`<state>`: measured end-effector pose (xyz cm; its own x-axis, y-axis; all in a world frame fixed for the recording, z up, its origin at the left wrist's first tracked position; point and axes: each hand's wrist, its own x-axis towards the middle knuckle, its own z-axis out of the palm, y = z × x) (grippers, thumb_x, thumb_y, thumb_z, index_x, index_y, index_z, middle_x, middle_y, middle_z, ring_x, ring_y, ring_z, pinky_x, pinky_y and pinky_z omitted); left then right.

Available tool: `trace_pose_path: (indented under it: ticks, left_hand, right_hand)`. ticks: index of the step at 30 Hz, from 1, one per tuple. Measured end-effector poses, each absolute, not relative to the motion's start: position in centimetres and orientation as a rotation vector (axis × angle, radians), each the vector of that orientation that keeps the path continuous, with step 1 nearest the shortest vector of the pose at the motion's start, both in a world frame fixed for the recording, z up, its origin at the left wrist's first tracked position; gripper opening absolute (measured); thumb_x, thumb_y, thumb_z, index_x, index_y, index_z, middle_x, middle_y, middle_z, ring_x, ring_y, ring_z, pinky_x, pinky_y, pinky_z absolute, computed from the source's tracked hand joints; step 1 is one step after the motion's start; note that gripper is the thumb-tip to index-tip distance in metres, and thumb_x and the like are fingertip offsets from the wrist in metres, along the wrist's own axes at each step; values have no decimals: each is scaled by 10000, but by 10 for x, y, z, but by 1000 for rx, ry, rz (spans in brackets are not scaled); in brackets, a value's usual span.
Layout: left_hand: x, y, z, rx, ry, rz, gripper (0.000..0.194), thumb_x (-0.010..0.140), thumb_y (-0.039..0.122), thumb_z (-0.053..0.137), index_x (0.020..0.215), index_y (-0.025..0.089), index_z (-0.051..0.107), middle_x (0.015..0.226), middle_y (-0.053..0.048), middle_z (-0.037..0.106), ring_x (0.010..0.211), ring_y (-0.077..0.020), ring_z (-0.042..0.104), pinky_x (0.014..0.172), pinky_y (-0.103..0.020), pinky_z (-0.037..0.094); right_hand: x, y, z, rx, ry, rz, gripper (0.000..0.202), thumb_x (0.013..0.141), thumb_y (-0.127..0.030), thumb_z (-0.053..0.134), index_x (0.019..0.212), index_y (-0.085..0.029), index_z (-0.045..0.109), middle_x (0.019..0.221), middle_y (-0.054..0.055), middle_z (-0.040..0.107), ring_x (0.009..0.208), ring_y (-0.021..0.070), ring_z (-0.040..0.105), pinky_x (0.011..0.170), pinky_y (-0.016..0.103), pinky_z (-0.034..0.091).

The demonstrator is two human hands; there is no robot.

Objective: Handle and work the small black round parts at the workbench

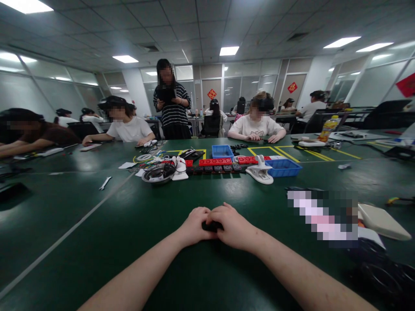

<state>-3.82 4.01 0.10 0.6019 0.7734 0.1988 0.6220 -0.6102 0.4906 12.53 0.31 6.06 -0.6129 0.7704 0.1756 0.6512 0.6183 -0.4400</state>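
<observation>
My left hand [197, 225] and my right hand [228, 222] meet over the green table [168, 276] in the middle of the view. Their fingers are curled together around a small black object [214, 225]. Most of it is hidden by the fingers, so I cannot tell what it is. Both hands are closed on it, low above or resting on the tabletop; which of these is unclear.
Beyond my hands stand a bowl of cables [158, 175], a white clamp [260, 172], red and black blocks in a row [215, 162] and a blue bin [283, 168]. A wrench [105, 183] lies left, a beige case [384, 221] right. Several people are around.
</observation>
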Motion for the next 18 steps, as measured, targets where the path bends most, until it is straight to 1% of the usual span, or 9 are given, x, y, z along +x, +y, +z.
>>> trace_pose_path:
  ticks: [2, 5, 7, 9, 11, 13, 14, 16, 18]
  left_hand:
    - [-39, 42, 0, 2477, 1105, 550, 245, 601, 330, 726, 782, 204, 620, 954, -13, 558, 931, -219, 499, 840, -332, 385]
    - [-38, 44, -3, 2500, 1118, 533, 317, 584, 293, 728, 871, 208, 624, 962, -22, 564, 928, -225, 505, 849, -338, 382]
    - [-38, 45, -5, 2508, 1129, 522, 318, 577, 266, 716, 875, 207, 623, 947, -22, 568, 917, -228, 510, 838, -339, 389]
    - [-38, 46, -7, 2511, 1130, 525, 303, 587, 255, 695, 875, 205, 615, 936, -21, 569, 908, -227, 513, 830, -338, 394]
    - [-38, 45, -8, 2510, 1128, 552, 314, 610, 254, 674, 910, 201, 599, 948, -28, 568, 910, -225, 514, 837, -339, 392]
    - [-37, 44, -8, 2499, 1133, 588, 347, 626, 268, 667, 954, 197, 579, 972, -36, 568, 923, -227, 512, 849, -347, 387]
    - [-37, 44, -7, 2490, 1136, 594, 366, 628, 285, 672, 970, 200, 573, 985, -37, 567, 935, -232, 509, 857, -354, 383]
    - [-37, 42, -5, 2470, 1137, 578, 422, 616, 346, 696, 995, 215, 566, 1011, -36, 565, 971, -248, 498, 881, -375, 367]
    - [-37, 41, -2, 2452, 1136, 563, 507, 594, 415, 715, 1037, 229, 551, 1038, -37, 556, 1003, -262, 484, 902, -391, 350]
  right_hand:
    - [125, 3, 60, -1086, -2511, 494, 345, 585, 7, 487, 799, -222, 632, 874, 1, 637, 936, 186, 546, 998, 534, 178]
    - [122, 3, 52, -999, -2514, 506, 307, 573, 16, 450, 685, -213, 621, 818, -12, 638, 911, 163, 558, 1018, 503, 168]
    - [120, 3, 47, -967, -2489, 495, 300, 573, 14, 419, 627, -213, 608, 781, -22, 637, 884, 150, 566, 1030, 474, 165]
    - [119, 3, 44, -954, -2441, 474, 294, 584, 0, 402, 609, -218, 599, 758, -29, 636, 864, 144, 570, 1039, 461, 148]
    - [119, 1, 45, -940, -2387, 452, 286, 606, -23, 403, 654, -225, 600, 759, -33, 638, 884, 151, 563, 1042, 468, 128]
    - [118, -1, 47, -942, -2318, 417, 282, 629, -50, 415, 747, -231, 597, 804, -25, 637, 917, 163, 549, 1037, 477, 135]
    - [118, -1, 48, -963, -2273, 394, 277, 642, -67, 426, 798, -228, 589, 838, -13, 634, 927, 172, 541, 1028, 474, 163]
    - [118, -1, 49, -1057, -2166, 347, 260, 684, -124, 459, 906, -206, 567, 933, 30, 614, 944, 193, 525, 981, 449, 262]
    - [117, 1, 48, -1184, -2072, 316, 286, 730, -215, 496, 1011, -173, 530, 1009, 78, 581, 964, 219, 509, 907, 415, 346]
